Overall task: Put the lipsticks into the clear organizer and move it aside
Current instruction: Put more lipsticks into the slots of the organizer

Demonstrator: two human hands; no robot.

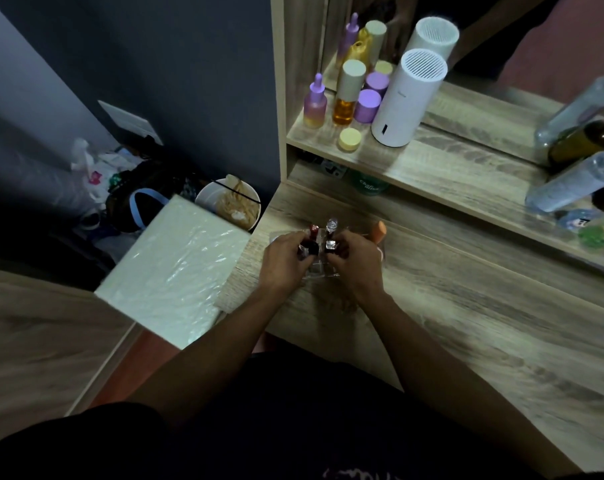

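A clear organizer (319,270) stands on the wooden desk (432,306) near its left edge, mostly covered by my hands. My left hand (285,259) grips a dark lipstick (309,247) over the organizer's left side. My right hand (354,261) grips a lipstick with a square silvery top (331,245) beside it. Behind them a red-capped lipstick (314,229) and a clear-topped one (331,225) stand upright in the back compartments. An orange tube (379,232) stands just right of my right hand; whether it sits in the organizer I cannot tell.
A plastic-wrapped white box (172,268) overhangs the desk's left edge. A bowl of noodles (229,204) sits behind it. The raised shelf (449,174) carries purple and yellow bottles (345,98), a white cylinder device (407,98) and tilted bottles (577,174) at right, with a mirror behind.
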